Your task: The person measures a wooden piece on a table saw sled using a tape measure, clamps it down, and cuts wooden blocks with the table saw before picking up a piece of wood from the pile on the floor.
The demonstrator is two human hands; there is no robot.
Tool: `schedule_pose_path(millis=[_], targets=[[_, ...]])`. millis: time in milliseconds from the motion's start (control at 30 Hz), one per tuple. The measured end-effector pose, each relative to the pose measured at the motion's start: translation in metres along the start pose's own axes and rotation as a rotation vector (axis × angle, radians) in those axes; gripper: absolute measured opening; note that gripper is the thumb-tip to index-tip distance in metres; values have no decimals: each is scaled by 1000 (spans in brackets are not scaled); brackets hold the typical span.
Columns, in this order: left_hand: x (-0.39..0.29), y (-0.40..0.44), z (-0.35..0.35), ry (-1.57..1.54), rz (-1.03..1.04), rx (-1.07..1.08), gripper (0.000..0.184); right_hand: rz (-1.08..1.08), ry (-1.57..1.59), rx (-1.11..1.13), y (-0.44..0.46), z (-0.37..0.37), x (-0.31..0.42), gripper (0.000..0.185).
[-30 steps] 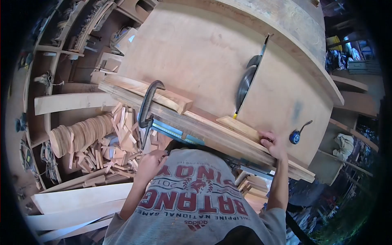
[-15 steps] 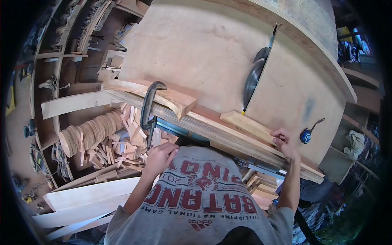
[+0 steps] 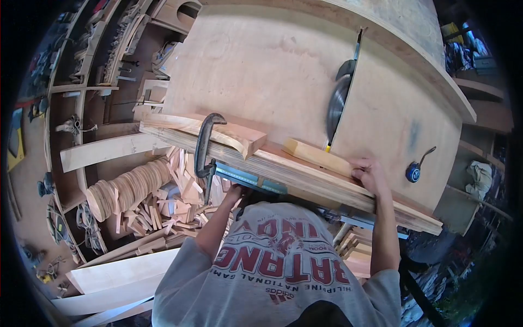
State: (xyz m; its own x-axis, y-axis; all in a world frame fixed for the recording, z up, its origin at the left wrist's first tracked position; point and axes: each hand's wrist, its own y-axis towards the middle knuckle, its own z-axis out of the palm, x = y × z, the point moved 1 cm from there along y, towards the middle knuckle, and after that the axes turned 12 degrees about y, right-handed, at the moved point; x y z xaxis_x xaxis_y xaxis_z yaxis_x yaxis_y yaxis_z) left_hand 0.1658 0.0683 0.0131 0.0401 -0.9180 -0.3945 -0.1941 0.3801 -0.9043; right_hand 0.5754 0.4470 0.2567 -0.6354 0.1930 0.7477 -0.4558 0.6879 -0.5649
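Observation:
My right hand (image 3: 368, 175) is closed on the right end of a short wooden block (image 3: 316, 156). The block lies along the near edge of the table, its angled left end just in front of the circular saw blade (image 3: 339, 103). My left hand (image 3: 234, 194) reaches under the table's front edge, near the blue metal part (image 3: 242, 175); its fingers are mostly hidden. Left of the block, a C-clamp (image 3: 204, 143) grips a curved wooden piece (image 3: 231, 134) against the layered wooden edge strip (image 3: 294, 175).
A blue tape measure (image 3: 413, 172) lies on the plywood tabletop (image 3: 256, 71), right of the blade. Stacked wooden discs (image 3: 128, 188) and a heap of offcuts (image 3: 158, 210) are below left. Long boards (image 3: 122, 275) lie nearer, and wooden shelves (image 3: 81, 114) stand at the left.
My right hand and the wooden block have moved slightly left along the table edge. From beside the clamp screw, my left hand has moved forward under the table's edge.

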Motion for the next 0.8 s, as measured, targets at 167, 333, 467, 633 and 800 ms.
schedule_pose_path(millis=[167, 333, 467, 633, 800], targets=[[-40, 7, 27, -296, -155, -91, 40, -50, 0, -22, 12, 18, 2, 46], [-62, 10, 50, -578, -149, -25, 40, -90, -35, 53, 21, 30, 24, 43], [-78, 9, 56, -690, -140, 19, 41, -70, -22, 16, 26, 35, 20, 43], [-90, 9, 62, -774, -138, 63, 41, -86, 68, 5, 32, 36, 4, 53], [-99, 8, 69, -822, -134, 96, 41, 118, -12, -138, 21, 28, 19, 76]])
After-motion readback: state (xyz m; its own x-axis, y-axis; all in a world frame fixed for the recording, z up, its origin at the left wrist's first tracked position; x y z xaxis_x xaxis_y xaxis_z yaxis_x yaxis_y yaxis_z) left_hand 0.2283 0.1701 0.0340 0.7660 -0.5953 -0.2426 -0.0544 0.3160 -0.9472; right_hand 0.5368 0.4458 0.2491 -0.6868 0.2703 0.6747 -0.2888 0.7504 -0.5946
